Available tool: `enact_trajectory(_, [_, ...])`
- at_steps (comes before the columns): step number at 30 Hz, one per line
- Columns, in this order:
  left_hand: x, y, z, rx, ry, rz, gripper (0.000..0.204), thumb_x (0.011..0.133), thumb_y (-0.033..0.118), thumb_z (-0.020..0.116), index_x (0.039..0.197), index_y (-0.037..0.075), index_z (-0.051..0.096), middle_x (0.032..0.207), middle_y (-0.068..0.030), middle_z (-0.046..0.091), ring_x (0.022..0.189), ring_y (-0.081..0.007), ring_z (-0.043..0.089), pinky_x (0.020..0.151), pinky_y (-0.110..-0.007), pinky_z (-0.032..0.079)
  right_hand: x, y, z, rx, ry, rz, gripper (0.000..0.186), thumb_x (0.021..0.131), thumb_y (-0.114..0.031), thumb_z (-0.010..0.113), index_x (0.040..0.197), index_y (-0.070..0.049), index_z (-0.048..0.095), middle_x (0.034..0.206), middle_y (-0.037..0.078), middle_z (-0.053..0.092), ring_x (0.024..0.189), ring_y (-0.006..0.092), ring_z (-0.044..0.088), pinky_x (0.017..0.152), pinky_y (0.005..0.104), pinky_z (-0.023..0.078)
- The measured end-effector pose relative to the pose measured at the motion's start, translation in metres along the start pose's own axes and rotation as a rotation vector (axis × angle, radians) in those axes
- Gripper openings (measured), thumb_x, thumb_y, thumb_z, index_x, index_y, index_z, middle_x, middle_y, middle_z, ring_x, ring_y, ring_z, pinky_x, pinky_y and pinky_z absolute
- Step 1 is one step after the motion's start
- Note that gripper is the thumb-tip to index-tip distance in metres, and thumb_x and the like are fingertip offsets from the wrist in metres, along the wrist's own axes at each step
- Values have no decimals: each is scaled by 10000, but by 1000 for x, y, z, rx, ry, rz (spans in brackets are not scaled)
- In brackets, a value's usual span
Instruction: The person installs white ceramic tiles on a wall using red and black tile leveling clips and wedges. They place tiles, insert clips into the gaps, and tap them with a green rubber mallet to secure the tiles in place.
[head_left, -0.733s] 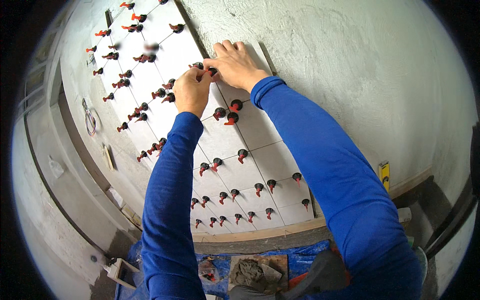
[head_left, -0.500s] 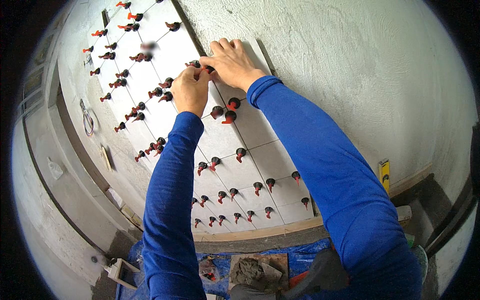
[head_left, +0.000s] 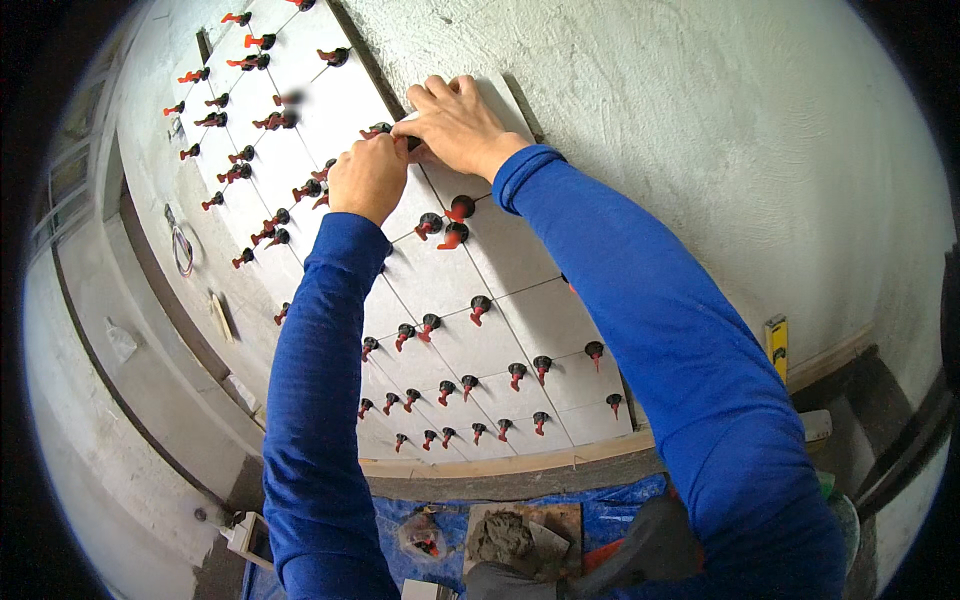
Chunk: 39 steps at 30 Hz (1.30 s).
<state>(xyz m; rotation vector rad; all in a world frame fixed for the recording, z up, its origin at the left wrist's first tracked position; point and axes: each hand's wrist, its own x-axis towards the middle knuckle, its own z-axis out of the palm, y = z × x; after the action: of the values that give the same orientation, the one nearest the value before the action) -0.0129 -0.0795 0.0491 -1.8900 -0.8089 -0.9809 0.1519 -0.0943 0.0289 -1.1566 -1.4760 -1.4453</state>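
Note:
My left hand [head_left: 368, 175] is closed around a black-and-red leveling clip [head_left: 410, 143] at a tile joint near the upper edge of the white tiling [head_left: 430, 275]; its fingertips are mostly hidden. Just above and right of it, my right hand [head_left: 455, 130] has bent, spread fingers resting on a white tile [head_left: 500, 100], with its thumb beside that clip. Similar clips [head_left: 455, 235] dot the joints all over the tiles.
Rough plastered wall [head_left: 690, 140] surrounds the tiling. A yellow level [head_left: 776, 345] stands at right, and a coiled cable [head_left: 182, 250] hangs at left. Below lie blue sheeting [head_left: 625, 495], a board with grey mortar [head_left: 505, 538] and a plastic bag [head_left: 425, 535].
My left hand and forearm have shifted slightly left, with the hand turned more over the clip, hiding more of it. My right hand has moved slightly left, and the whole view has shifted a little.

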Motion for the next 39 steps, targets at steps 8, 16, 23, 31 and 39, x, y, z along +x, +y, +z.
enact_trajectory(8, [-4,-4,-2,2,34,55,417,1067,366,485,916,55,718,792,-212,732,745,-407,739,683,-506,593,1,-1,-7,14,40,-12,193,906,-276,701,1076,-318,782,1214,-4,613,1248,223,518,1027,538,377])
enact_trajectory(16, [-5,-2,-5,5,36,63,414,1062,357,489,903,56,726,790,-209,737,731,-398,743,675,-499,596,3,-1,-4,-23,97,-85,181,918,-245,665,1064,-277,768,1123,-59,625,1176,182,543,991,499,403])
enact_trajectory(23, [-6,0,-3,15,62,50,409,1055,345,498,883,53,727,772,-202,737,712,-387,745,646,-484,596,12,9,3,80,178,-238,185,861,-200,725,1045,-195,746,1085,-47,629,1133,176,561,988,386,438])
enact_trajectory(31, [-9,9,1,-12,96,-39,424,1047,333,490,851,54,742,786,-198,742,729,-378,747,667,-474,598,13,8,1,107,134,-233,88,888,-161,685,976,-152,696,1073,-41,643,1138,183,570,987,358,457])
enact_trajectory(39, [-11,18,1,-29,90,-157,437,1041,355,482,875,55,753,824,-202,749,774,-387,750,704,-480,596,10,1,2,75,142,-191,84,927,-177,633,995,-168,682,1059,-44,643,1132,182,572,987,351,463])
